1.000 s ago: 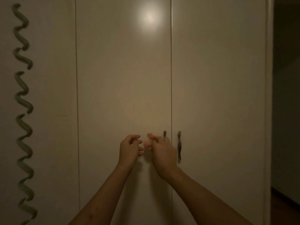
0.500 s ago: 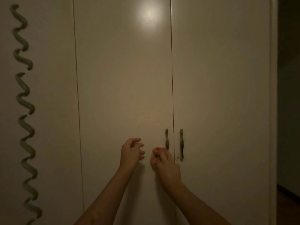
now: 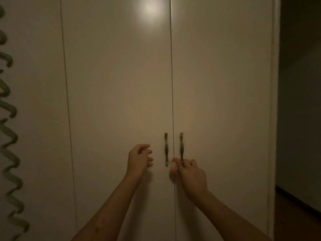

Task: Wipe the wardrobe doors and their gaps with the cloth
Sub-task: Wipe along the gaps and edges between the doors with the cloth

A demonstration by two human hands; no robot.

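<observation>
Pale wardrobe doors fill the view: a middle door (image 3: 118, 84) and a right door (image 3: 222, 84), with a thin dark gap (image 3: 172, 75) between them. Two slim metal handles flank that gap, the left handle (image 3: 166, 146) and the right handle (image 3: 181, 145). My left hand (image 3: 139, 160) hovers just left of the left handle, fingers half curled and empty. My right hand (image 3: 190, 173) has its fingers hooked on the lower end of the right handle, thumb over the gap. No cloth is visible.
Another door gap (image 3: 66, 101) runs down the left side. A green spiral decoration (image 3: 10, 136) hangs along the far left. The wardrobe's right edge (image 3: 274, 101) borders a dark room with a wooden floor (image 3: 295, 218). A light glare (image 3: 150, 7) shines on the middle door.
My right hand moved right and down from in front of the middle door to the right handle. My left hand drifted slightly lower. The view shifted left, and both handles now show.
</observation>
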